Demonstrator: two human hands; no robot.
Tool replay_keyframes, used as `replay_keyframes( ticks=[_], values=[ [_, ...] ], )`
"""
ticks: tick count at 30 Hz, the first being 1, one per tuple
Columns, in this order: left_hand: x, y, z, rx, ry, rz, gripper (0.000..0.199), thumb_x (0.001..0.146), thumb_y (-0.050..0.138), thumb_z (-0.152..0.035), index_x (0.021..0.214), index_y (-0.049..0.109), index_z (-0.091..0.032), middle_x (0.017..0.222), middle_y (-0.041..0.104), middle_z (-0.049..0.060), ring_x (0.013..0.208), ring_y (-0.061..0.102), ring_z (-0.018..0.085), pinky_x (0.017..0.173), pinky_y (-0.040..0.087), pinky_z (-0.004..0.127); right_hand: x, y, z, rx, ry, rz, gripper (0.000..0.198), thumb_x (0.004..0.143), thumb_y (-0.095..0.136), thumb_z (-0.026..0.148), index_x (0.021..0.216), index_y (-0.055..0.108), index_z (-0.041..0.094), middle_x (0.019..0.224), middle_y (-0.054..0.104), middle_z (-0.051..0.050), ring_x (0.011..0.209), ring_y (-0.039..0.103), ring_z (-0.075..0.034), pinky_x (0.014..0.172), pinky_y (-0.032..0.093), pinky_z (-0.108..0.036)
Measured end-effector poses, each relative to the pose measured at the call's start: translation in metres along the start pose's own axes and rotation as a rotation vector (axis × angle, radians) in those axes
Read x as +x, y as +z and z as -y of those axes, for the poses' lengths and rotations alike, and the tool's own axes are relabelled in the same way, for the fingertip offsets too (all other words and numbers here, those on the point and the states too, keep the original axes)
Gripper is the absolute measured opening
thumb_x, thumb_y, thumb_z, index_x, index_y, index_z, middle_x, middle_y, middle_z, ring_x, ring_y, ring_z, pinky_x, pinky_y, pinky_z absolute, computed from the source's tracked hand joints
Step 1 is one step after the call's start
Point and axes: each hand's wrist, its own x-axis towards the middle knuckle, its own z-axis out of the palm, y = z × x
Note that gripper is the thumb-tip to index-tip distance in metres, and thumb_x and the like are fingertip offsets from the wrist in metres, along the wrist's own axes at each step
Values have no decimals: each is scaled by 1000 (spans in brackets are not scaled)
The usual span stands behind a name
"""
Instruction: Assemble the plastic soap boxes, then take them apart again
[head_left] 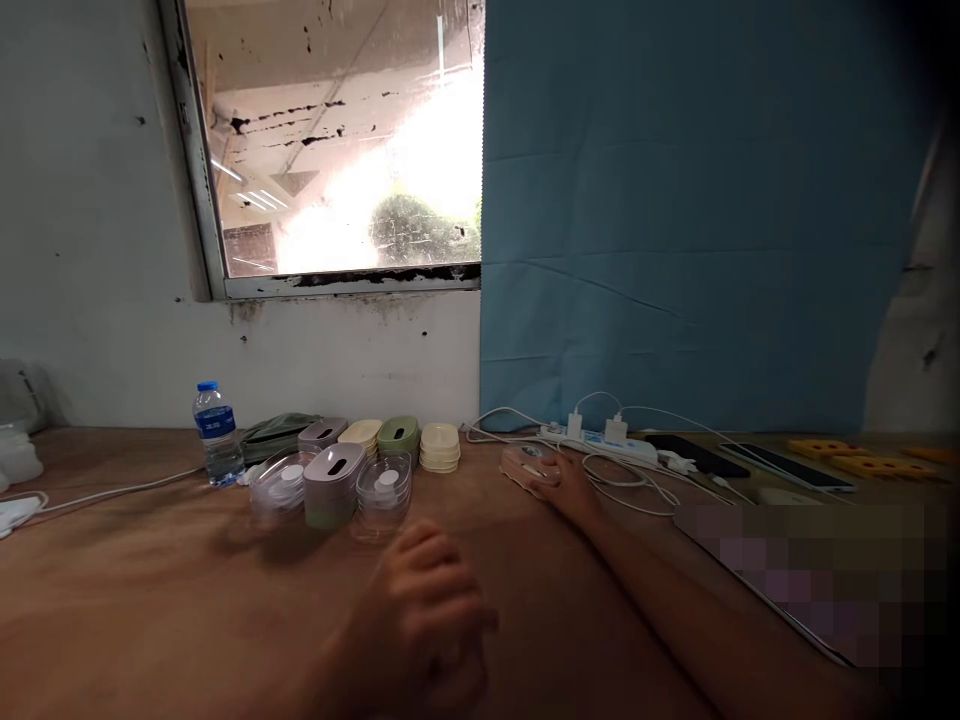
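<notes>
In the head view, my right hand (564, 488) reaches far over the table, its fingers closed on the near right edge of a flat pale pink packet (517, 472). A small picture or label shows on the packet's top. Closer to me, my left hand (431, 610) is raised above the table with its fingers curled in. It is a little blurred, and whatever may be inside it is hidden. Beyond my left hand stand a lilac oval container (330, 487), a stack of clear plastic lids (385, 490) and another clear stack (277, 487).
Behind are a green container (398, 437), a cream stack (439, 447), a grey-green pouch (274, 437) and a water bottle (217, 440). A power strip (600, 443) with loose white cables lies right, near phones (787, 467) and yellow pieces (874, 465). A pixelated patch covers the lower right.
</notes>
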Motion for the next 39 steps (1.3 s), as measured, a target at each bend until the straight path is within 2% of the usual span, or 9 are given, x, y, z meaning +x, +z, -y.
replay_keyframes(
  ticks=[2, 5, 9, 13, 16, 24, 31, 35, 39],
  values=[
    [25, 14, 28, -62, -232, 55, 15, 69, 51, -10, 79, 58, -20, 73, 57, 1, 75, 52, 16, 75, 43, 34, -12, -3, 7, 79, -50, 21, 35, 66, 63, 36, 93, 51, 18, 103, 49, -9, 101, 49, -25, 85, 41, -37],
    [33, 45, 61, -196, -519, -1, 30, 65, 52, -9, 93, 54, -19, 98, 53, 6, 91, 51, 19, 82, 43, 34, -37, -13, 23, 186, -153, 73, 36, 68, 59, 39, 95, 47, 19, 111, 48, -9, 106, 47, -26, 87, 40, -39],
    [10, 70, 82, -364, -656, -33, 50, 64, 61, -19, 111, 44, -17, 114, 43, 10, 109, 43, 23, 95, 35, 38, -75, -34, 49, 293, -328, 205, 40, 64, 64, 43, 93, 48, 20, 123, 45, -10, 114, 43, -26, 92, 37, -36],
    [-8, 69, 89, -595, -609, 163, 75, 56, 72, -26, 121, 35, -19, 124, 38, 11, 116, 38, 25, 98, 33, 40, -96, -53, 68, 444, -463, 421, 38, 64, 66, 41, 90, 47, 20, 127, 41, -12, 118, 37, -27, 95, 34, -39],
    [-12, 66, 93, -728, -602, 243, 82, 52, 76, -28, 122, 34, -21, 125, 39, 11, 117, 38, 25, 97, 34, 40, -100, -56, 73, 519, -467, 480, 39, 62, 68, 39, 88, 45, 19, 125, 40, -13, 117, 38, -27, 95, 34, -39],
    [-11, 59, 94, -794, -600, 201, 73, 55, 75, -24, 117, 38, -20, 120, 45, 11, 110, 45, 24, 93, 39, 39, -105, -46, 78, 653, -461, 358, 36, 65, 66, 36, 89, 45, 20, 115, 44, -11, 113, 42, -27, 91, 38, -39],
    [-1, 53, 81, -718, -392, -85, 65, 67, 66, -32, 122, 35, -18, 129, 36, 13, 117, 39, 26, 97, 35, 39, -103, -46, 77, 750, -432, 149, 36, 68, 66, 36, 98, 51, 24, 115, 46, -8, 112, 43, -25, 92, 38, -37],
    [-3, 58, 78, -425, -306, -246, 62, 74, 59, -24, 126, 27, -21, 128, 34, 15, 91, 55, 16, 84, 44, 35, -99, -49, 78, 855, -247, 21, 36, 75, 56, 47, 103, 48, 25, 110, 50, -7, 105, 47, -23, 83, 44, -33],
    [-6, 61, 79, 98, -17, -248, 45, 76, 55, -17, 118, 41, -24, 110, 56, 6, 95, 53, 17, 88, 38, 36, -92, -52, 83, 862, 82, -21, 35, 83, 38, 52, 95, 50, 22, 90, 54, -4, 65, 54, -14, 55, 47, -24]
  ],
)
